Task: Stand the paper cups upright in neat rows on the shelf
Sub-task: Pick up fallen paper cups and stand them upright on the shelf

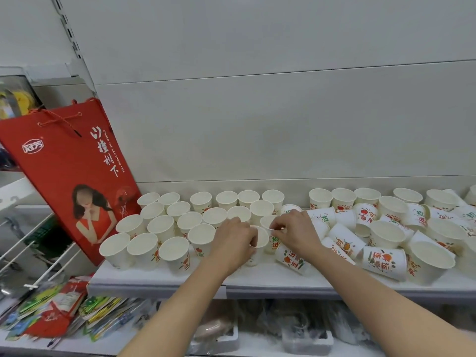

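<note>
— White paper everywhere. Where did the upright cups point(164, 228) stand?
— On the left half of the grey shelf point(270, 280), mouths up, in rough rows running back to the wall panel.
— And the hands?
— Both met at the middle. The left hand point(235, 243) had its grip curled round one cup point(260, 244) at the end of the rows. The right hand point(296, 231) pinched the rim of a second cup point(269, 225) just behind it.
— What crowded them?
— A heap of tipped cups point(383, 258) lay to the right, printed sides showing, some touching the right wrist. A few stood upright along the back there.
— Anything else nearby?
— A red gift bag point(69, 173) leaned against the leftmost cups. Below the shelf lay loose snack packets point(61, 310), and clear plastic tubs point(306, 338).
</note>
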